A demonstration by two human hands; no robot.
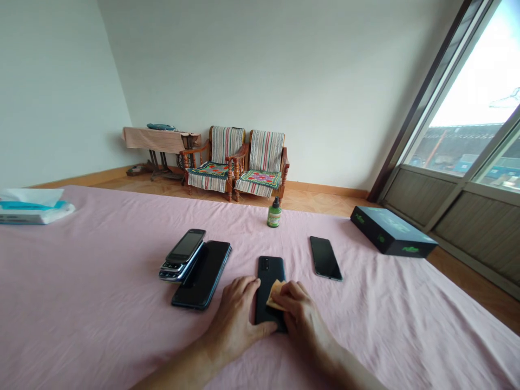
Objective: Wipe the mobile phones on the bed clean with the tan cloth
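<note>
Black, the phone lies back up between the hands, its camera corner clear beyond the left fingers. The left hand grips it, fingertips on the long left edge, thumb bent over the near end. The right hand pinches a folded yellowish cloth against the phone's back; those fingers hide part of the cloth and much of the phone's right edge, and their lower ones curl out of sight. Both forearms are cut off below. Left of the left fingers, just beside them, lies a dark phone, partly covered by a stack of handsets; how many it holds is hard to make out, perhaps three. Farther left, a tissue pack is cut off. Bare pink sheet runs from ahead of the fingers to a green bottle, and rightward to a slim phone, with a black box beyond it.
</note>
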